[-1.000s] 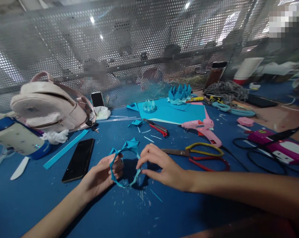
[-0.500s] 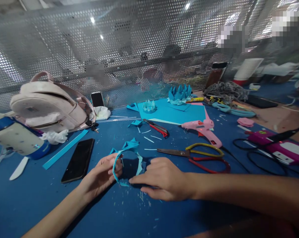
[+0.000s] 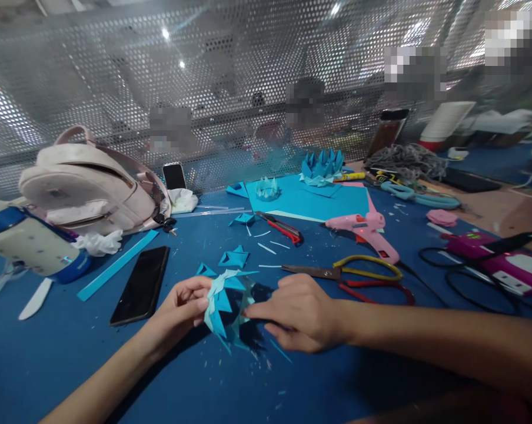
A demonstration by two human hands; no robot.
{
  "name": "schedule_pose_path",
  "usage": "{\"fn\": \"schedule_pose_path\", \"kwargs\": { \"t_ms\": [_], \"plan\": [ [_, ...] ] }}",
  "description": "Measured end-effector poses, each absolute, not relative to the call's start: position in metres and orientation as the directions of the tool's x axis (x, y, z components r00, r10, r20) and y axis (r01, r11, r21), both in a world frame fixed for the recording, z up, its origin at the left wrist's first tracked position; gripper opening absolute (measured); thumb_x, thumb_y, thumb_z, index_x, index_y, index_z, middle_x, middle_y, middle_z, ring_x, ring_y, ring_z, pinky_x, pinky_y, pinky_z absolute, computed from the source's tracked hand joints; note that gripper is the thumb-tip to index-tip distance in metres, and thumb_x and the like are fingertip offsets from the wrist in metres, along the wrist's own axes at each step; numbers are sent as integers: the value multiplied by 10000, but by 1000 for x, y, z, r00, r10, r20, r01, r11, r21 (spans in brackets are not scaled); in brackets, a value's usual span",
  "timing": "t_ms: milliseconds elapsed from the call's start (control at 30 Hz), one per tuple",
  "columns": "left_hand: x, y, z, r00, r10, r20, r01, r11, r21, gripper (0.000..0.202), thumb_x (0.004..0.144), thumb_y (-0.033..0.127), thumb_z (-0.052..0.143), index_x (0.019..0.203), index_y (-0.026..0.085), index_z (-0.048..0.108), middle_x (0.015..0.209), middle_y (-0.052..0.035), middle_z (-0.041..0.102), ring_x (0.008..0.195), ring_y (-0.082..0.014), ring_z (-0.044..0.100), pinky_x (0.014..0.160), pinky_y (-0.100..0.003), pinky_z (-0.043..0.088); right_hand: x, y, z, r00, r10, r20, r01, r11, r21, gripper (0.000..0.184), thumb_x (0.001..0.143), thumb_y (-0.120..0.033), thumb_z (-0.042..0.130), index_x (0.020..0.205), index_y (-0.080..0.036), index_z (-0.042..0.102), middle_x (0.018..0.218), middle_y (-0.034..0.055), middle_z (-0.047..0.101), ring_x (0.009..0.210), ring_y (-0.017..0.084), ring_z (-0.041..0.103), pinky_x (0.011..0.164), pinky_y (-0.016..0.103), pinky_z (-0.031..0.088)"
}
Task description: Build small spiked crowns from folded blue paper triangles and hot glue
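A pointed ring of folded blue paper (image 3: 220, 301) is gripped at its left side by my left hand (image 3: 187, 301), thumb in front and fingers behind. It is tilted, with its blue points toward me. My right hand (image 3: 302, 317) comes in from the right, index finger stretched out and its tip touching the ring's right side. The other fingers are curled and the thumb stands apart below. Just beyond the ring lie small folded blue paper pieces (image 3: 234, 257). Large scissors (image 3: 332, 272) with yellow and red handles rest behind my right hand.
Nearby are a pink glue gun (image 3: 366, 228), a red utility knife (image 3: 280, 228), a black phone (image 3: 140, 285) and a blue paper strip (image 3: 118, 265). Farther back sit blue paper sheets (image 3: 323, 206), paper crowns (image 3: 322, 168), and a pale backpack (image 3: 89, 185). A purple power strip (image 3: 495, 259) lies right.
The paper ring has turned in my left hand, so its pointed side now faces me. My right index finger has shifted slightly up and right along with it.
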State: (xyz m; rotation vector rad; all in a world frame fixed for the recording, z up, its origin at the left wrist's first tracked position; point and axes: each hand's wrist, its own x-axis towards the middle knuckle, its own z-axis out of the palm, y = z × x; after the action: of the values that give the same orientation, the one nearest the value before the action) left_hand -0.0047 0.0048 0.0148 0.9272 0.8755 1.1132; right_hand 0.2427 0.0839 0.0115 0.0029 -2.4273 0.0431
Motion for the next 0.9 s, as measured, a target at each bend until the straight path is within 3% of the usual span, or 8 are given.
{"fn": "schedule_pose_path", "kwargs": {
  "t_ms": [100,200,667,900],
  "plan": [
    [-4,1,18,160,977,-142,-320,187,929,311,675,368,855,838,133,733,653,-37,650,555,-98,548,560,-188,398,244,87,12,-804,-78,590,10,989,145,305,956,-273,430,1153,-123,608,576,-33,612,462,125,501,471,302,267],
    [-3,-1,19,154,977,-144,-340,190,921,301,670,360,857,828,134,735,663,-43,671,574,-115,581,575,-196,424,243,86,12,-822,-94,562,31,978,208,286,951,-289,463,1107,-114,626,560,-32,598,457,121,500,467,301,253],
    [-11,7,16,222,969,-106,-339,179,924,266,750,390,785,824,142,726,557,46,387,500,-64,267,499,-180,275,243,93,13,-841,19,540,107,985,133,327,987,-283,387,1185,-152,611,618,-35,651,487,121,497,511,312,227],
    [-12,7,13,274,954,-123,-333,214,918,281,737,383,798,834,130,725,514,62,337,495,-67,251,506,-194,256,244,93,12,-837,49,545,114,990,87,351,984,-272,396,1268,-159,568,631,-38,654,507,127,518,510,309,212]
  ]
}}
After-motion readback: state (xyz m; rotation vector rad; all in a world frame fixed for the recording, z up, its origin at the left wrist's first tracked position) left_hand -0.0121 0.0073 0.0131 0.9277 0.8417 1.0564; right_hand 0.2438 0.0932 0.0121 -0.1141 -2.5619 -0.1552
